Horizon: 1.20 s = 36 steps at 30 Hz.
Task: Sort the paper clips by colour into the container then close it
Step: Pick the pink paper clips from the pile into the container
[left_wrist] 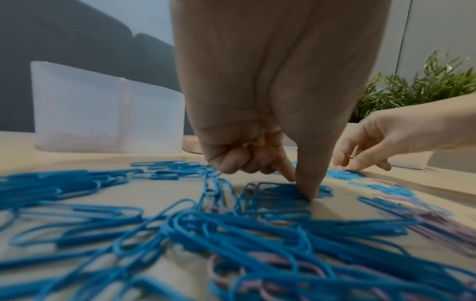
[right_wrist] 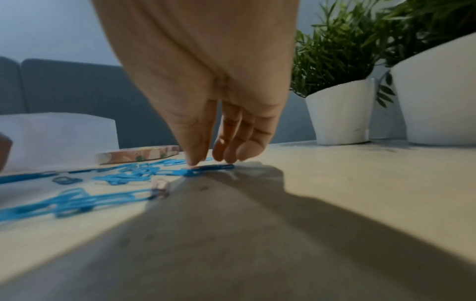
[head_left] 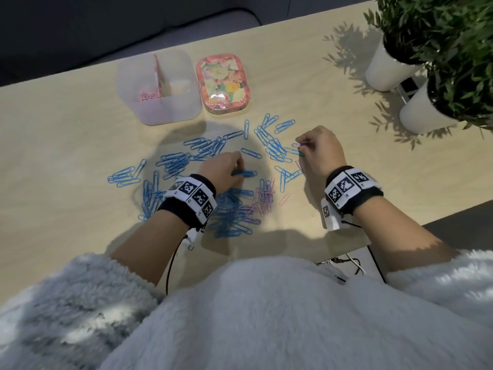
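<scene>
Left grip (head_left: 224, 166) pinching blue clips (head_left: 244, 173) on table (head_left: 66, 129); right grip (head_left: 318, 150), at 3 o'clock, pinching pink clip (head_left: 296, 145).

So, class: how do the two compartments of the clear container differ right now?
The container's left compartment holds a small heap of pink clips; the right compartment shows none. The left looks narrower, the right wider. Both are open on top, split by one divider; the floral lid lies alongside.
</scene>
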Each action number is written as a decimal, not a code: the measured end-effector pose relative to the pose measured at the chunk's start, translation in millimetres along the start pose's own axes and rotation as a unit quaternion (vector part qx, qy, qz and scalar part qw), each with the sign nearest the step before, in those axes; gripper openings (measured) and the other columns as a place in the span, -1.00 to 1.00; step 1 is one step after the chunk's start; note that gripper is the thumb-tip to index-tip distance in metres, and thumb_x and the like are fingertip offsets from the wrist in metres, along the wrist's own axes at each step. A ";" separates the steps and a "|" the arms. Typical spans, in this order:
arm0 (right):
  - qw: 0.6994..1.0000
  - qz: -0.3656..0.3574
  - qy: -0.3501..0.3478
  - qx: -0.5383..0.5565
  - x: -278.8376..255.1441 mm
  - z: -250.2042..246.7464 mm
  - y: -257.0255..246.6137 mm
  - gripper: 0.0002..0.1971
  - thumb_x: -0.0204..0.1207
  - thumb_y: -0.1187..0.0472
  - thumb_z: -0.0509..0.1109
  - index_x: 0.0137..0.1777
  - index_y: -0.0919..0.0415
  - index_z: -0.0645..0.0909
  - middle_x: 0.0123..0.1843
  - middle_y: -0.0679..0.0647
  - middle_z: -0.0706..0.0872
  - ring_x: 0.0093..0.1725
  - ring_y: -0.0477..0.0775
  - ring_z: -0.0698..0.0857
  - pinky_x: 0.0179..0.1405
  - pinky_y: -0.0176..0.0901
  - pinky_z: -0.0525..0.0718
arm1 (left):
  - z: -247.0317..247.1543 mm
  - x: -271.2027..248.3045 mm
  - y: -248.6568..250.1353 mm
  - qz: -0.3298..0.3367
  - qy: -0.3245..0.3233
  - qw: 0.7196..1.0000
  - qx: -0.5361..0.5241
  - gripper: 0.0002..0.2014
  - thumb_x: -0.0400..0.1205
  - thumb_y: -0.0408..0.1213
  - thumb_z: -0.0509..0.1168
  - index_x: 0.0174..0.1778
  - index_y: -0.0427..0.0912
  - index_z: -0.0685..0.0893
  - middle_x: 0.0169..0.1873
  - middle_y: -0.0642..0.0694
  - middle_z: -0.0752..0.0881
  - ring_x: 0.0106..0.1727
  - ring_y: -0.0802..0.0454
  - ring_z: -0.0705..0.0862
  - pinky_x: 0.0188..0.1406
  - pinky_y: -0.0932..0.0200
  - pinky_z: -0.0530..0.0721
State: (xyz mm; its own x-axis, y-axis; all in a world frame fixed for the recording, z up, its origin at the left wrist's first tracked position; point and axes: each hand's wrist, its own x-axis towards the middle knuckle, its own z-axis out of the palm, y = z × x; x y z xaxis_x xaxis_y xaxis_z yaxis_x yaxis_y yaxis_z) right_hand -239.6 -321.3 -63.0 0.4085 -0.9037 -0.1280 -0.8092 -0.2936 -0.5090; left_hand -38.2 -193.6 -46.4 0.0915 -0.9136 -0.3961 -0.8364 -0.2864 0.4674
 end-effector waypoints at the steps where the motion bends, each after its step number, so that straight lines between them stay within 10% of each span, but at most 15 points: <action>1: 0.999 -0.008 -0.021 -0.023 3.2 -1.0 -1.6 -0.80 0.45 0.32 0.35 0.03 0.22 0.73 0.10 0.26 0.68 0.19 0.28 0.61 0.09 -0.04 0.53 | -2.3 -0.4 1.4 0.006 0.013 1.000 0.000 -0.81 0.57 -0.24 0.29 0.06 -0.18 0.55 -0.07 -0.14 0.64 -0.11 -0.11 0.59 -0.10 0.07 0.54; 8: 0.998 0.009 -0.061 0.001 11.5 -15.2 -2.0 -0.92 0.44 0.36 0.37 -0.23 0.22 0.66 -0.14 0.21 0.75 -0.10 0.19 0.66 -0.19 -0.25 0.44 | 20.3 7.3 42.0 0.034 0.025 0.999 0.007 -0.77 0.61 -0.11 0.22 -0.02 -0.20 0.62 -0.01 -0.16 0.65 0.03 -0.14 0.62 -0.06 0.09 0.50; 12: 0.977 0.087 -0.041 0.188 16.2 -20.4 8.6 -0.75 0.45 0.40 0.41 -0.39 0.11 0.56 -0.37 0.07 0.66 -0.56 -0.35 0.59 -0.47 -0.55 0.51 | 33.8 13.6 55.9 0.027 0.028 0.999 0.027 -0.79 0.60 -0.12 0.26 -0.03 -0.21 0.60 0.06 -0.17 0.61 0.09 -0.18 0.62 0.07 -0.01 0.58; 16: 0.936 0.139 -0.025 0.323 11.5 -32.3 6.4 -0.83 0.51 0.54 0.22 -0.06 0.31 0.57 -0.59 -0.03 0.66 -0.71 -0.23 0.55 -0.66 -0.36 0.59 | 36.3 16.7 54.8 0.005 0.024 1.000 -0.018 -0.83 0.62 -0.26 0.23 -0.03 -0.29 0.62 0.06 -0.24 0.63 0.09 -0.22 0.62 0.06 0.01 0.57; 20: 0.866 0.229 -0.088 0.435 -3.5 -28.7 -3.0 -0.74 0.48 0.45 0.08 -0.37 0.31 0.50 -0.49 0.16 0.53 -0.60 0.04 0.46 -0.71 -0.36 0.34 | 27.9 16.1 49.0 0.016 0.020 0.994 -0.108 -0.92 0.64 -0.28 0.20 -0.14 -0.19 0.52 -0.18 -0.13 0.59 -0.06 -0.15 0.60 -0.10 0.11 0.47; 23: 0.933 0.173 -0.149 0.279 -14.3 -13.0 4.7 -0.69 0.48 0.17 0.34 -0.42 0.36 0.56 -0.53 0.19 0.54 -0.55 0.08 0.42 -0.62 -0.31 0.35 | 15.1 16.7 36.4 -0.009 0.028 0.974 -0.226 -0.91 0.64 -0.28 0.24 -0.17 -0.16 0.50 -0.36 0.00 0.56 -0.24 0.05 0.56 -0.19 0.23 0.47; 29: 0.988 0.099 -0.109 0.035 -11.1 5.1 -4.2 -0.93 0.39 0.29 0.45 -0.27 0.28 0.66 -0.29 0.14 0.67 -0.19 0.12 0.63 -0.18 -0.21 0.49 | -2.4 13.2 16.0 -0.060 0.034 0.865 -0.497 -0.83 0.66 -0.39 0.20 -0.25 -0.14 0.55 -0.38 -0.03 0.58 -0.51 0.35 0.62 -0.36 0.48 0.63; 33: 0.986 0.089 -0.144 0.010 -10.4 -1.7 -5.9 -0.79 0.40 0.30 0.40 -0.43 0.18 0.50 -0.28 0.17 0.67 -0.26 0.12 0.59 -0.24 -0.21 0.48 | -9.3 9.9 9.9 -0.125 0.028 0.762 -0.635 -0.83 0.70 -0.36 0.13 -0.12 -0.18 0.60 -0.55 0.07 0.69 -0.34 0.18 0.64 -0.18 0.33 0.67; 36: 0.977 0.088 -0.147 0.125 -15.6 -6.4 -7.0 -0.72 0.45 0.34 0.36 -0.46 0.14 0.45 -0.44 0.11 0.62 -0.50 -0.06 0.55 -0.45 -0.26 0.48 | -13.9 6.6 5.4 -0.168 0.019 0.704 -0.690 -0.85 0.69 -0.33 0.14 -0.11 -0.21 0.60 -0.31 -0.08 0.61 -0.22 0.07 0.67 -0.17 0.28 0.73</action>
State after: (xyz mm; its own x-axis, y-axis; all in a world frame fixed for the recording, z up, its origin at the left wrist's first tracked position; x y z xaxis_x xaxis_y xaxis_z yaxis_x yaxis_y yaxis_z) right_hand -243.0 -307.1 -52.0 0.4054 -0.7941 -0.4528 -0.7641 -0.0225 -0.6447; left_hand -34.7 -205.1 -35.6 0.1947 -0.7272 -0.6582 0.5553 -0.4714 0.6851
